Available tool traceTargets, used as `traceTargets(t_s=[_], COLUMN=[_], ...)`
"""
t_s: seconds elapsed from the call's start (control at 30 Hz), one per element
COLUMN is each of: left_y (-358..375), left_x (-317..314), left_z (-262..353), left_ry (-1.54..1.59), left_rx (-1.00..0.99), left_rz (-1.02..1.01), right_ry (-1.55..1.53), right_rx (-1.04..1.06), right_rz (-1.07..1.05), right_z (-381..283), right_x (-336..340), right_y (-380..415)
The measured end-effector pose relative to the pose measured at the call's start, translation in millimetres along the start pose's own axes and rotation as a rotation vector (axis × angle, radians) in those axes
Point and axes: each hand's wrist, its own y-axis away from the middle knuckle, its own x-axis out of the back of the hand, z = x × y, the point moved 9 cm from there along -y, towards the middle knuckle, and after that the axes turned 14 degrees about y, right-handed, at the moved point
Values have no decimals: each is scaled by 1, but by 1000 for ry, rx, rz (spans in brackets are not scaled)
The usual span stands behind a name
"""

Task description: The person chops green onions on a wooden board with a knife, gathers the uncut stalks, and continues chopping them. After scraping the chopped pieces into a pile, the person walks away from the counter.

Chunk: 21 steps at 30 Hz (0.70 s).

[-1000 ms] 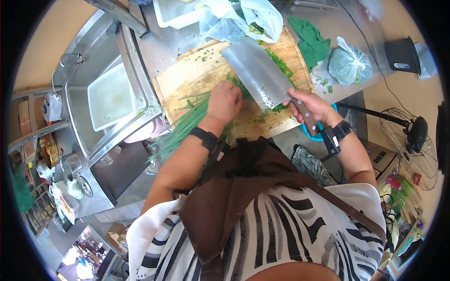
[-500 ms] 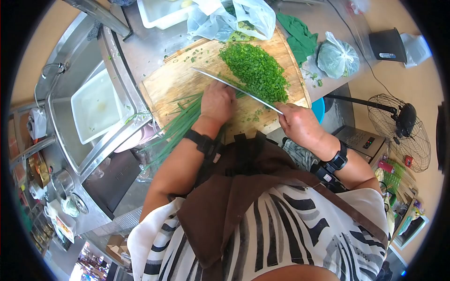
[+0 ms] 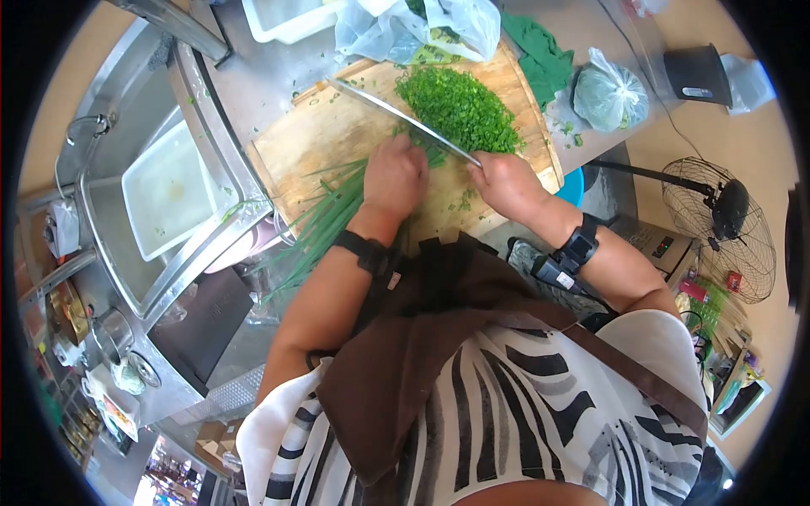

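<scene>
My right hand (image 3: pixel 509 183) grips the handle of a long knife (image 3: pixel 403 115), its blade slanting up and left across a wooden cutting board (image 3: pixel 295 139). Under the curled fingers of my left hand (image 3: pixel 396 175) lies a bunch of green onions (image 3: pixel 331 207), whose long leaves trail off the board's lower left edge. The cut ends reach out on the right side of this hand, close to the blade. Beyond the knife, a heap of chopped green onions (image 3: pixel 460 110) covers the board's upper right part. My left fingertips are partly hidden.
A sink (image 3: pixel 105 211) with a white tub (image 3: pixel 173 190) is on the left. Behind the board are a plastic bag (image 3: pixel 371 38) and a white tray (image 3: pixel 287 21). A green cloth (image 3: pixel 540 63), a tied bag (image 3: pixel 609 93) and a fan (image 3: pixel 717 228) stand rightward.
My right hand and the knife have moved up and left, away from my body. My left hand has shifted slightly, still on the green onions.
</scene>
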Motion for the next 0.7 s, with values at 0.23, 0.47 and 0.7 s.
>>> traceTargets(t_s=[0.23, 0.47, 0.7], left_y=[3, 5, 5], left_x=[-2, 1, 10], left_z=[-4, -2, 1], left_ry=[35, 70, 78], left_rx=[-6, -42, -68], left_rz=[38, 104, 93], right_ry=[169, 90, 71], right_rx=[-38, -26, -35], right_rz=[-223, -155, -61], right_z=[-7, -8, -3], right_x=[47, -6, 8], right_y=[49, 14, 1])
